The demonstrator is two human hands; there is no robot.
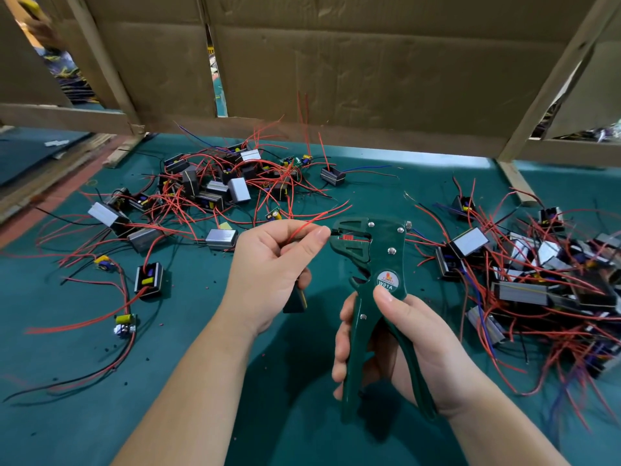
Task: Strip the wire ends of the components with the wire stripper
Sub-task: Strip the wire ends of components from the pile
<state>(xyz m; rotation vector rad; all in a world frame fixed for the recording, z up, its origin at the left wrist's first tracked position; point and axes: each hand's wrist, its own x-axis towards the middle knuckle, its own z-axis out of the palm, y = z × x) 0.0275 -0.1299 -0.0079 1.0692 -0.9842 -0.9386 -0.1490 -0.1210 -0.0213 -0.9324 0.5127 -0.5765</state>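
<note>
We're mid-job: left hand (pixel 268 264) pinches a red wire (pixel 302 227) into the wire stripper (pixel 373 264); right hand (pixel 403 348) grips its handles, above desk (pixel 84 432) centre. Components wait in the 11-o'clock pile (pixel 215 186) & 3-o'clock pile (pixel 537 274) (stripped vs not: can't tell), so prob. plenty left.

The small dark component (pixel 295 299) in the left hand (pixel 265 264) is mostly hidden behind the palm; only a lower corner with a yellow edge shows. The tip of the thin red wire (pixel 302 227) is concealed between the thumb and the head of the dark green wire stripper (pixel 373 250). The right hand (pixel 403 348) covers the handle midsections. The right-side pile of boxed components (pixel 537 274) is blurred and cut off by the frame edge.
</note>
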